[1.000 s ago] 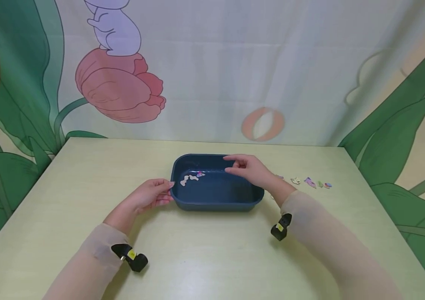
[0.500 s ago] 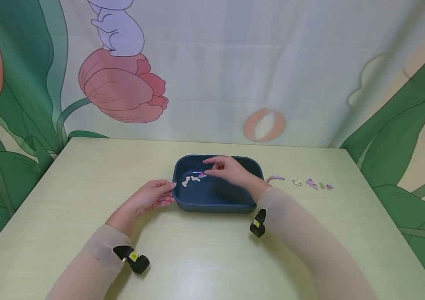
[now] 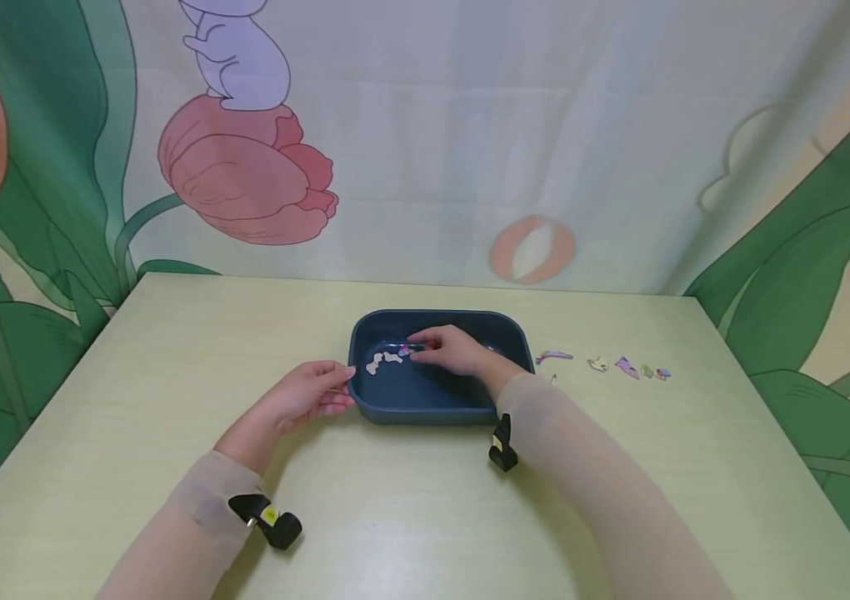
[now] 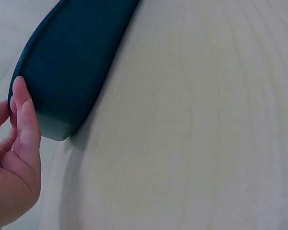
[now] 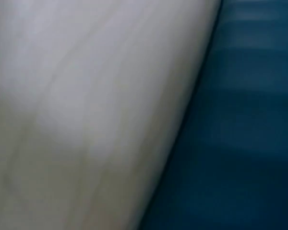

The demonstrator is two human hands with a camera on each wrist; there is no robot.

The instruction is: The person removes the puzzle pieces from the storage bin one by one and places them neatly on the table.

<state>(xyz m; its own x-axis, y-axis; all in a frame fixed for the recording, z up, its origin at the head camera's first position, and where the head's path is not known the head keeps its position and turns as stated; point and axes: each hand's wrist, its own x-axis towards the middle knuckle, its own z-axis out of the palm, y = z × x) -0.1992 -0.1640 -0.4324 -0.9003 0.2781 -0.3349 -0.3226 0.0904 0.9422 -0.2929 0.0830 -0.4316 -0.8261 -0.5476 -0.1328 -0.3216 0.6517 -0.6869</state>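
A dark blue rectangular tray (image 3: 432, 400) sits on the table. My left hand (image 3: 312, 392) grips its left edge, thumb on the rim and fingers against the outer wall; the left wrist view shows the same hand (image 4: 19, 148) pinching the tray wall (image 4: 67, 62). Inside, toward the left, lie small flat white cut-out pieces (image 3: 374, 364) and a pink-purple piece (image 3: 404, 351). My right hand (image 3: 453, 350) reaches down into the tray, thumb and forefinger spread around the pink-purple piece. In the right wrist view only tray (image 5: 245, 120) and table show; the hand is hidden.
Right of the tray, small flat pieces lie in a loose row: a purple curved one (image 3: 556, 356), a whitish one (image 3: 597, 364), a purple one (image 3: 627, 367), a green one (image 3: 647, 371) and a multicoloured one (image 3: 662, 374). A printed curtain (image 3: 410, 167) hangs behind the table.
My right hand has moved left and lower into the tray, its fingertips coming to the pink-purple piece. The purple curved piece on the table has come into sight. My left hand stays on the tray.
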